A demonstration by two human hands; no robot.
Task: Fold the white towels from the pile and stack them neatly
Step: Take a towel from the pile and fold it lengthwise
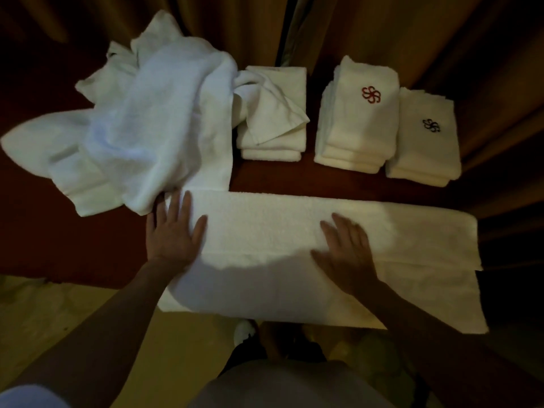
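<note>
Upper left of the frame: unfolded pile (138,125) on the red tabletop (44,245). Lower centre: long towel (265,231), folded lengthwise, its near edge overhanging. My left hand (173,234) and right hand (347,251) press it with flat, straight fingers, gripping nothing. I judge it soft, limp, light; best pinched at its end corners. Upper right: three folded stacks (353,128).

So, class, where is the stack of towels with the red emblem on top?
In the head view, the stack with the red emblem sits at the back right of the dark red surface, between a plain folded stack on its left and the dark-emblem stack on its right.
</note>
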